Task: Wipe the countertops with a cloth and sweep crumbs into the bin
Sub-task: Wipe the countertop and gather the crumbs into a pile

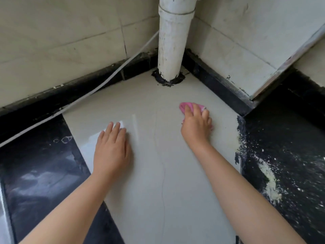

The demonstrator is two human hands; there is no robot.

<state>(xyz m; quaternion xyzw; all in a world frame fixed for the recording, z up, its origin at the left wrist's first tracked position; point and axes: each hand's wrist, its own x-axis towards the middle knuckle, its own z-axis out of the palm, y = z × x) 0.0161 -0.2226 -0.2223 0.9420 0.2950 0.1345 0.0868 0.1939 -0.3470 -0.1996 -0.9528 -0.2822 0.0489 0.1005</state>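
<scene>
The left hand (112, 152) is laid flat on the pale desk (167, 173), its fingers straight, close together and holding nothing. Farther off, the pink cloth (186, 106) is pressed to the desk beneath the right hand (197, 125), whose curled fingers (187, 110) are clamped on it; the cloth's edge is seen beyond the fingertips. A white pipe (173, 41) stands in the corner behind.

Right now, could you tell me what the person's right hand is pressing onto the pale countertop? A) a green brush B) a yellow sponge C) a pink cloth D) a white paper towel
C: the right hand lies on a pink cloth whose edge shows beyond the fingertips on the pale countertop, while the left hand rests flat and holds nothing.
</scene>
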